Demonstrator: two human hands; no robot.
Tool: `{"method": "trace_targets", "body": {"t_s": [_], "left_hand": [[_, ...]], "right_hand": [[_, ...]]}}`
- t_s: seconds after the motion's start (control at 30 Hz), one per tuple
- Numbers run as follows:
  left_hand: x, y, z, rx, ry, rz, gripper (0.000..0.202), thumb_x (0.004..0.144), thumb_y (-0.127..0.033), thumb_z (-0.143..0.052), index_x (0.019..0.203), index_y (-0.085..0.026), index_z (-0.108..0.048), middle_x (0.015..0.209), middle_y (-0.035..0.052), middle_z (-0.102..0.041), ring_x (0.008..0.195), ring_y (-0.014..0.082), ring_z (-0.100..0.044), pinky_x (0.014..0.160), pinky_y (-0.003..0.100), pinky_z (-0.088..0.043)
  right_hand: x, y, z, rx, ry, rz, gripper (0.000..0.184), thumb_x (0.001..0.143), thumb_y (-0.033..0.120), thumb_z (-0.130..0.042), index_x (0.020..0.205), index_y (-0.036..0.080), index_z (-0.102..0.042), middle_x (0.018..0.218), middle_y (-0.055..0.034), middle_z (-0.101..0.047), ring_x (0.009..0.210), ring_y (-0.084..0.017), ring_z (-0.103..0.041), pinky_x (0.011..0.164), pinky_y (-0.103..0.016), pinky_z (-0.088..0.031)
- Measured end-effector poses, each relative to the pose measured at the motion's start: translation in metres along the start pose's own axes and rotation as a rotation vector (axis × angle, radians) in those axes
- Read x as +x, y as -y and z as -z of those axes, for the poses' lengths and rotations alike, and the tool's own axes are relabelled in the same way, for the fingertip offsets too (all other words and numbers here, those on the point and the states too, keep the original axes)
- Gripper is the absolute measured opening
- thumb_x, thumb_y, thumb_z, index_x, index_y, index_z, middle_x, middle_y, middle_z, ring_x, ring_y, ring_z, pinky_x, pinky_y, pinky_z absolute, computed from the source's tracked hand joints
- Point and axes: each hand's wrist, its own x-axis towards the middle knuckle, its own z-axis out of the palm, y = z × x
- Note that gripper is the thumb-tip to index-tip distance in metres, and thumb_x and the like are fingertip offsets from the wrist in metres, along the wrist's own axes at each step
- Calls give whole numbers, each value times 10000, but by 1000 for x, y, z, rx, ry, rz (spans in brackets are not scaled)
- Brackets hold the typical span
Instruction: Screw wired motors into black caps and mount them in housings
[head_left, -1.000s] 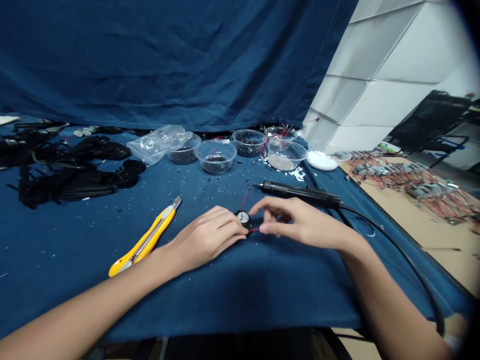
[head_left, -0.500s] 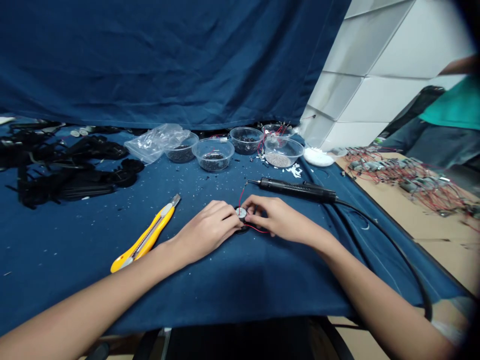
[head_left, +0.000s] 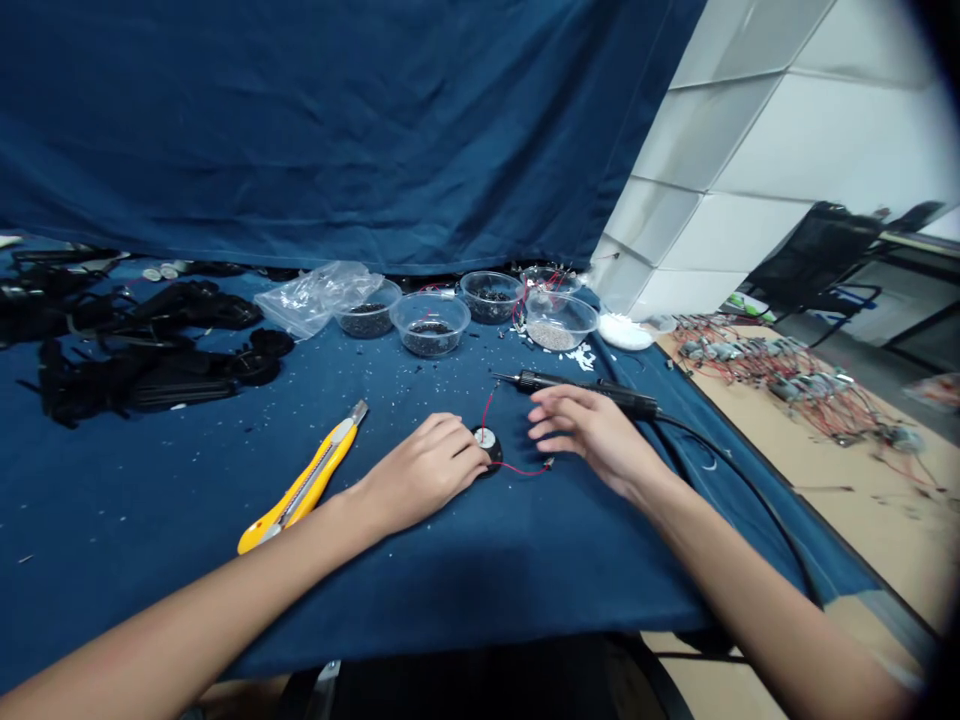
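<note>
A small round black part with a pale centre (head_left: 486,439) lies on the blue cloth (head_left: 465,560), with thin red wires (head_left: 525,470) running from it. My left hand (head_left: 420,475) rests with curled fingers against the part's left side and pins it down. My right hand (head_left: 592,430) hovers to the right with fingers stretched out, empty, just in front of a black soldering iron (head_left: 592,390). The iron lies on the cloth with its tip pointing left and its cable trailing to the right.
A yellow utility knife (head_left: 304,490) lies left of my left arm. Several clear bowls (head_left: 431,322) of small parts and a plastic bag (head_left: 315,295) stand at the back. Black parts (head_left: 135,340) are heaped at far left. Wired motors (head_left: 780,370) cover the wooden table at right.
My right hand has let go of the round part and the red wire and moved right toward the soldering iron, fingers opening. The left hand stays on the part. The person at right is gone.
</note>
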Motion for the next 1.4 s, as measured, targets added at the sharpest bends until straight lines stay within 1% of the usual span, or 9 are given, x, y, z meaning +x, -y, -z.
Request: {"method": "trace_targets", "body": {"t_s": [0.13, 0.27, 0.43, 0.6, 0.73, 0.93, 1.13, 1.27, 1.4], "left_hand": [[-1, 2, 0, 11, 41, 6, 216, 981, -205, -408, 959, -143, -613, 878, 62, -584, 908, 183, -520, 914, 393, -436], [-3, 5, 3, -41, 44, 9, 206, 979, -197, -413, 953, -152, -612, 906, 65, -581, 922, 188, -510, 876, 374, -439], [-6, 9, 5, -72, 53, -5, 209, 976, -201, -414, 894, -144, -597, 911, 67, -571, 887, 178, -512, 825, 341, -443], [-8, 12, 7, -47, 52, -60, 207, 971, -189, -405, 933, -136, -602, 922, 74, -571, 927, 195, -521, 880, 367, -441], [-7, 13, 11, -22, 59, -81, 215, 959, -154, -405, 1012, -140, -613, 915, 73, -582, 920, 200, -529, 907, 389, -439], [-8, 14, 16, -81, 98, -52, 222, 940, -204, -472, 1109, -158, -607, 985, 84, -582, 1001, 215, -535, 929, 373, -447], [-11, 13, 17, -187, 160, 45, 328, 922, -286, -538, 1236, -195, -560, 1169, 96, -552, 1141, 235, -508, 966, 374, -442], [-10, 5, 28, -228, 164, 118, 377, 913, -384, -554, 1247, -211, -555, 1249, 98, -527, 1155, 232, -514, 977, 384, -441], [11, 17, 60, -245, 98, 201, 284, 958, -390, -471, 1134, -201, -587, 1117, 47, -608, 992, 173, -582, 896, 335, -465]], "right_hand": [[1, 2, 22, 303, -262, -266, 147, 872, 148, -534, 958, 65, -619, 779, -100, -691, 635, -142, -694, 559, -196, -585], [10, 0, 40, 397, -314, -514, 301, 894, 285, -583, 962, -6, -614, 690, -137, -686, 553, -152, -680, 512, -172, -567], [29, 0, 59, 392, -381, -586, 587, 888, 539, -509, 968, -32, -618, 673, -179, -678, 518, -178, -670, 463, -202, -555], [39, 6, 63, 295, -431, -614, 521, 874, 505, -545, 920, -5, -645, 682, -181, -685, 499, -186, -659, 412, -218, -535], [40, 3, 52, 181, -577, -388, 458, 827, 468, -624, 851, 12, -646, 746, -191, -698, 566, -196, -682, 477, -230, -570], [50, -9, 26, 169, -770, 326, 339, 813, 418, -628, 719, 93, -605, 652, -110, -662, 586, -176, -660, 624, -264, -593], [63, 38, 5, 528, -890, 823, 289, 827, 490, -421, 909, 228, -510, 846, -14, -635, 806, -159, -648, 652, -257, -556], [60, 71, 13, 499, -836, 851, 375, 851, 530, -237, 795, 233, -459, 811, -78, -600, 788, -219, -654, 603, -305, -525], [54, 73, 22, 723, -792, 771, 171, 802, 411, -427, 762, 247, -450, 676, -31, -529, 670, -197, -608, 631, -337, -537]]}}
